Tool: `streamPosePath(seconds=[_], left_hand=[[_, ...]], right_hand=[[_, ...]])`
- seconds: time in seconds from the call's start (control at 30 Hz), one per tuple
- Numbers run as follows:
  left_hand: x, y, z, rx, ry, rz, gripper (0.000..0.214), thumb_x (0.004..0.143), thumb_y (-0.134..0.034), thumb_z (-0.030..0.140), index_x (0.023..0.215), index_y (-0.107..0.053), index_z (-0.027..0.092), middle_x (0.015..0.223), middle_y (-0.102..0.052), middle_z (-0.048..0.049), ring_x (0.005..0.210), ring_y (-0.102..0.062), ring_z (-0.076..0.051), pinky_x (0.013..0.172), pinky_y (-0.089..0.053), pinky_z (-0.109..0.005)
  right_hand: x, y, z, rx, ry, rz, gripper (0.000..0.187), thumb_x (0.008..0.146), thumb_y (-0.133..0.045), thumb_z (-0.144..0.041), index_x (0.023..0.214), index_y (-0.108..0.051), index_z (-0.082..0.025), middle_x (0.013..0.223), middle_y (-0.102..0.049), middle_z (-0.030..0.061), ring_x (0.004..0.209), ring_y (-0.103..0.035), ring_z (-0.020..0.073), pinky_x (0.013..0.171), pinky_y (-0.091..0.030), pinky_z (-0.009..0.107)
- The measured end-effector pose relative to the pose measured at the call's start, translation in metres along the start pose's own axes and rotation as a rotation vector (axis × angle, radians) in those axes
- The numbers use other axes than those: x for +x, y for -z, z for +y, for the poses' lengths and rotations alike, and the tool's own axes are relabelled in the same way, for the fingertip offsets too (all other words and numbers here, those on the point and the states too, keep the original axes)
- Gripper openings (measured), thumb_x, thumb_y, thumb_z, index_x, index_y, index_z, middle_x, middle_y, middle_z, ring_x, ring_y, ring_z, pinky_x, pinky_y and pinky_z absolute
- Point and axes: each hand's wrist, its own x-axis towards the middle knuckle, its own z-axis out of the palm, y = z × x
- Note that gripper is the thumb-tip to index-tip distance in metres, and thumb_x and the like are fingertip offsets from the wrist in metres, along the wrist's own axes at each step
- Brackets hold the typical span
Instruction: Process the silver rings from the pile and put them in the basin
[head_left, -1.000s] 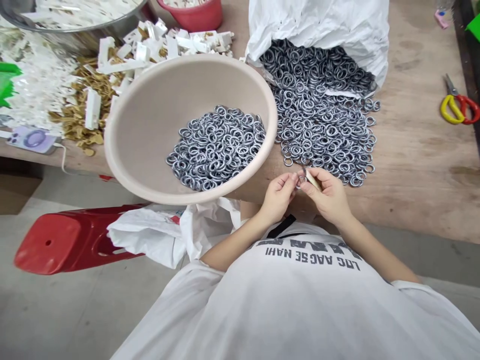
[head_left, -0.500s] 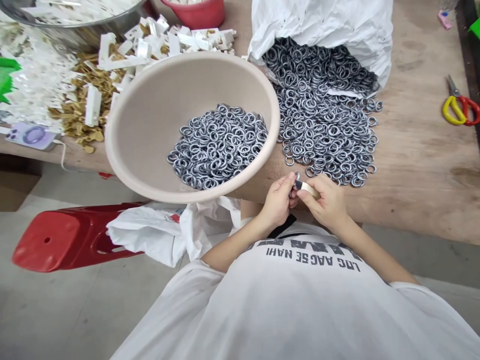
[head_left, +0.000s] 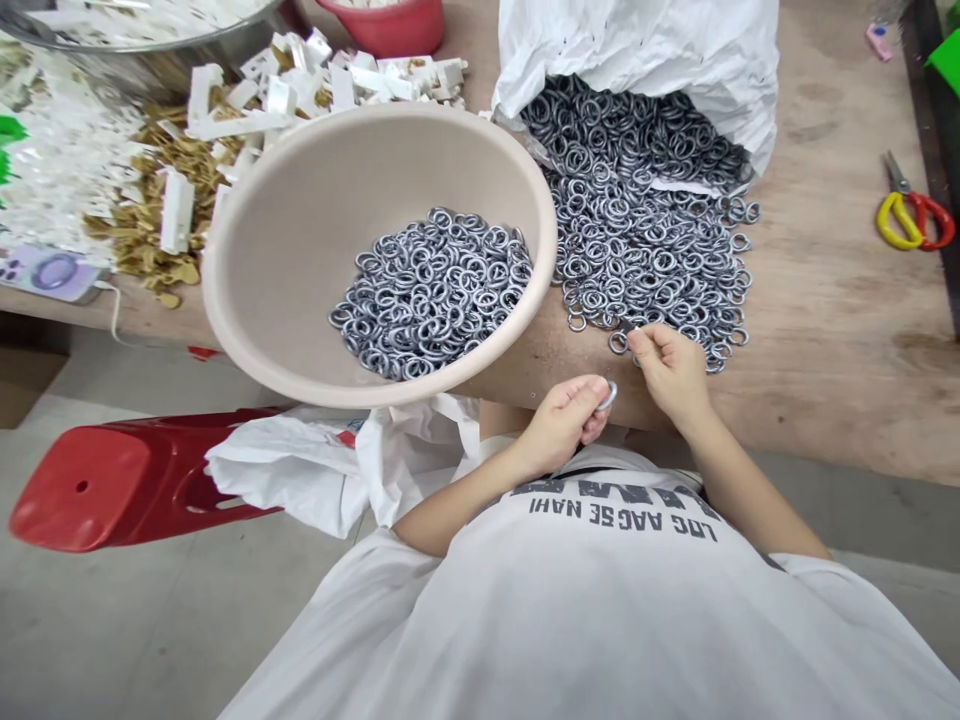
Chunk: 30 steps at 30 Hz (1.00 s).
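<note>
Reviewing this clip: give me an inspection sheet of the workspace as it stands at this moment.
surface: scuffed plywood workbench
job's things: metal rings heaped from a white sack; more rings in a beige bowl
clutter: white plastic pieces, tan scraps, steel basin, red tub, yellow-and-red scissors, phone
hands: left hand pinches a ring; right hand at the pile's edge, grip unclear
cables: thin white cable from the phone
surroundings: concrete floor, red stool, white plastic bag

A beige basin [head_left: 300, 220] stands between the left hand [head_left: 559, 425] and white plastic pieces [head_left: 337, 88].
</note>
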Motion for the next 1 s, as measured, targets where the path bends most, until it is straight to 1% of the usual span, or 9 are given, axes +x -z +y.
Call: streamPosePath(seconds=[0.1, 0.2, 0.27, 0.47, 0.57, 0.7, 0.83, 0.93, 1.0], left_hand=[[-0.002, 0.009, 0.006, -0.035, -0.047, 0.071, 0.043, 0.086, -0.069, 0.050, 0.068, -0.049, 0.016, 0.058, -0.042, 0.0062, 0.043, -0.035, -0.003, 0.043, -0.026, -0.018], [-0.002, 0.024, 0.011, 0.017, -0.138, 0.194, 0.035, 0.086, -0.070, 0.046, 0.077, -0.061, 0.014, 0.065, -0.056, 0.0022, 0.046, -0.043, -0.004, 0.045, -0.031, -0.019], [-0.003, 0.034, 0.012, 0.056, -0.176, 0.249, 0.033, 0.084, -0.072, 0.046, 0.083, -0.066, 0.014, 0.069, -0.063, -0.0002, 0.047, -0.046, -0.004, 0.045, -0.033, -0.019], [-0.008, 0.049, 0.010, 0.047, -0.213, 0.301, 0.029, 0.083, -0.071, 0.044, 0.087, -0.067, 0.015, 0.071, -0.066, -0.0012, 0.047, -0.049, -0.005, 0.043, -0.031, -0.019], [-0.005, 0.049, 0.009, 0.032, -0.251, 0.288, 0.031, 0.086, -0.068, 0.046, 0.080, -0.061, 0.016, 0.071, -0.064, 0.0001, 0.046, -0.047, -0.005, 0.041, -0.027, -0.018], [0.005, 0.042, 0.007, 0.108, -0.247, 0.250, 0.039, 0.088, -0.066, 0.049, 0.072, -0.052, 0.016, 0.069, -0.063, 0.0017, 0.044, -0.045, -0.003, 0.040, -0.024, -0.017], [0.015, 0.029, 0.003, 0.204, -0.174, 0.213, 0.037, 0.084, -0.072, 0.051, 0.082, -0.054, 0.019, 0.062, -0.060, 0.0048, 0.043, -0.043, -0.004, 0.039, -0.023, -0.017], [0.020, 0.018, 0.001, 0.302, -0.194, 0.107, 0.038, 0.084, -0.072, 0.053, 0.092, -0.060, 0.018, 0.059, -0.053, 0.0067, 0.046, -0.039, -0.005, 0.044, -0.026, -0.018], [0.021, 0.012, -0.001, 0.368, -0.218, 0.041, 0.039, 0.085, -0.070, 0.053, 0.088, -0.061, 0.016, 0.060, -0.049, 0.0059, 0.050, -0.038, -0.005, 0.047, -0.028, -0.019]], right_hand=[[0.013, -0.005, -0.002, -0.126, 0.037, -0.038, 0.040, 0.100, -0.047, -0.053, 0.095, -0.070, -0.021, 0.086, -0.071, 0.0037, 0.078, -0.063, 0.0197, 0.069, -0.040, 0.029], [0.023, -0.017, -0.019, -0.341, 0.117, -0.178, 0.035, 0.099, -0.052, -0.047, 0.121, -0.067, -0.025, 0.112, -0.072, 0.0071, 0.094, -0.066, 0.0236, 0.073, -0.041, 0.031], [0.029, -0.026, -0.031, -0.485, 0.125, -0.262, 0.036, 0.100, -0.052, -0.044, 0.131, -0.062, -0.028, 0.117, -0.070, 0.0081, 0.094, -0.068, 0.0245, 0.071, -0.041, 0.031], [0.036, -0.037, -0.035, -0.663, 0.101, -0.322, 0.032, 0.104, -0.038, -0.031, 0.117, -0.065, -0.020, 0.113, -0.066, 0.0134, 0.090, -0.068, 0.0257, 0.066, -0.039, 0.033], [0.028, -0.028, -0.022, -0.548, 0.094, -0.252, 0.026, 0.100, -0.044, -0.027, 0.115, -0.065, -0.020, 0.114, -0.065, 0.0138, 0.093, -0.065, 0.0272, 0.069, -0.041, 0.034], [0.017, -0.005, -0.009, -0.163, 0.096, -0.148, 0.020, 0.099, -0.048, -0.030, 0.106, -0.064, -0.020, 0.103, -0.067, 0.0111, 0.093, -0.062, 0.0264, 0.075, -0.043, 0.035], [0.006, 0.013, -0.013, 0.048, 0.069, -0.187, 0.021, 0.101, -0.046, -0.035, 0.097, -0.062, -0.021, 0.086, -0.067, 0.0050, 0.078, -0.059, 0.0209, 0.071, -0.041, 0.032], [0.001, 0.017, -0.018, 0.089, 0.053, -0.201, 0.020, 0.100, -0.049, -0.035, 0.095, -0.063, -0.021, 0.083, -0.067, 0.0034, 0.076, -0.058, 0.0193, 0.070, -0.040, 0.031], [-0.002, 0.017, -0.019, 0.149, 0.041, -0.193, 0.018, 0.099, -0.052, -0.034, 0.095, -0.064, -0.021, 0.083, -0.067, 0.0026, 0.076, -0.059, 0.0188, 0.070, -0.040, 0.030]])
